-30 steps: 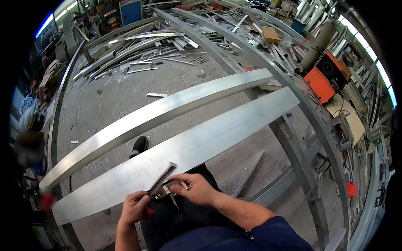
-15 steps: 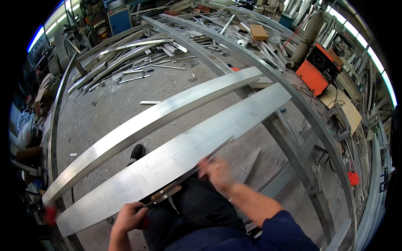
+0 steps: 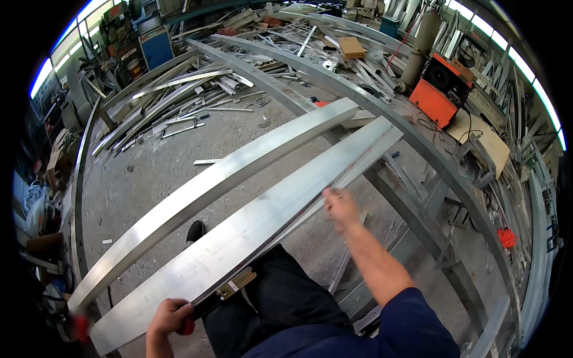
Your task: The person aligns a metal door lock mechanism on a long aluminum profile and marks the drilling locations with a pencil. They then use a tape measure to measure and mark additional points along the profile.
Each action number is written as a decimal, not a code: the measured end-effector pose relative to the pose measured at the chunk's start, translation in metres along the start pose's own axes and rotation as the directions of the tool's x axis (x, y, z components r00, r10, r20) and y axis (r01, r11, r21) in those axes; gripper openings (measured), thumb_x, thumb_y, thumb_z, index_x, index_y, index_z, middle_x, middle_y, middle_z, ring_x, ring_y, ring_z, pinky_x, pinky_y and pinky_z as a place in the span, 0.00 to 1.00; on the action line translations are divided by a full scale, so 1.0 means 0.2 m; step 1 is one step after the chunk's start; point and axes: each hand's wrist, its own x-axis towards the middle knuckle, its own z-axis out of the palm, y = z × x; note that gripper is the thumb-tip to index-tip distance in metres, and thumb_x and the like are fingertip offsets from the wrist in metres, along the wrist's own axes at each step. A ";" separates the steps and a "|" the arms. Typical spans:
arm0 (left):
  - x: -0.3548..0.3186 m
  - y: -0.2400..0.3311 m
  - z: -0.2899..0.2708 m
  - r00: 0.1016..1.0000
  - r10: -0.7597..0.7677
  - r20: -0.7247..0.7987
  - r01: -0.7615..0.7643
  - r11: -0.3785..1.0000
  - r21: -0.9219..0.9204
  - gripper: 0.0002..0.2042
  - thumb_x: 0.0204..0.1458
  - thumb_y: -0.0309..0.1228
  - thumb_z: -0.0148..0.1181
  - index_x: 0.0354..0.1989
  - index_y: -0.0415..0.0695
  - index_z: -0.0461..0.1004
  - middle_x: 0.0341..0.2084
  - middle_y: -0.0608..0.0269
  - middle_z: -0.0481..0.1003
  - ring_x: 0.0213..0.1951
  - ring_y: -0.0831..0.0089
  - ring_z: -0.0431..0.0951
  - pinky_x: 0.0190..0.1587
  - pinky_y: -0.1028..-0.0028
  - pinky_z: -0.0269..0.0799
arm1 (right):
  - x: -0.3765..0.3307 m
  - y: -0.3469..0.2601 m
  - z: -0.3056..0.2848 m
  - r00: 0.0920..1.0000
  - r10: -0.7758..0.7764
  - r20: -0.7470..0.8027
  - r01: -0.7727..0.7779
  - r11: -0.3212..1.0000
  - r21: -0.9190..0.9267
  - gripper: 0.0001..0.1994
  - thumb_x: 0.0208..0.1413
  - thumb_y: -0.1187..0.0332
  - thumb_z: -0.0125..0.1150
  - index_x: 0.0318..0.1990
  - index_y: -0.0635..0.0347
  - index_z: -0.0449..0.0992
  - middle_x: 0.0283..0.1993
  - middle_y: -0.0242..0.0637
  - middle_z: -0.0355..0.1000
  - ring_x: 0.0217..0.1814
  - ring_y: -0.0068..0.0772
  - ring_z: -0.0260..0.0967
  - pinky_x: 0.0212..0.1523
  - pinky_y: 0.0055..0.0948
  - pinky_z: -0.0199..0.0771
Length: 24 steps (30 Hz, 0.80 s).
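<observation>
- Head view: the left hand (image 3: 170,315) is closed around a red-handled tool (image 3: 206,304) against the near end of a long aluminium bar (image 3: 256,224).
- Right hand (image 3: 340,209), fingers pressed together, pinches what looks like a thin toothed strip (image 3: 352,170) along the bar's near edge; blur hides the grip.
- Beyond both hands lies a second bar (image 3: 227,176), parallel.
</observation>
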 end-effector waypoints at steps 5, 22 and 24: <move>0.13 0.27 0.13 0.986 0.141 -0.086 -0.136 0.989 0.062 0.12 0.59 0.34 0.66 0.39 0.35 0.84 0.25 0.54 0.83 0.28 0.69 0.82 0.37 0.66 0.78 | -0.10 0.07 0.30 0.998 0.049 0.035 -0.054 0.984 0.169 0.10 0.70 0.64 0.62 0.35 0.58 0.75 0.23 0.27 0.67 0.20 0.19 0.61 0.20 0.24 0.60; 0.02 0.20 -0.08 0.948 0.194 -0.252 -0.153 0.973 0.173 0.12 0.60 0.34 0.63 0.37 0.35 0.85 0.21 0.50 0.81 0.24 0.66 0.81 0.34 0.67 0.77 | 0.58 0.14 0.00 0.883 -0.234 -0.407 0.111 0.947 -0.303 0.16 0.65 0.63 0.64 0.39 0.75 0.83 0.36 0.52 0.82 0.40 0.47 0.79 0.44 0.43 0.75; 0.03 0.19 -0.08 0.946 0.187 -0.266 -0.139 0.972 0.188 0.12 0.60 0.33 0.63 0.37 0.35 0.85 0.21 0.49 0.81 0.24 0.64 0.82 0.34 0.66 0.77 | 0.57 0.14 0.03 0.871 -0.288 -0.398 0.124 0.913 -0.389 0.17 0.65 0.63 0.64 0.39 0.74 0.83 0.38 0.55 0.82 0.41 0.51 0.80 0.45 0.44 0.76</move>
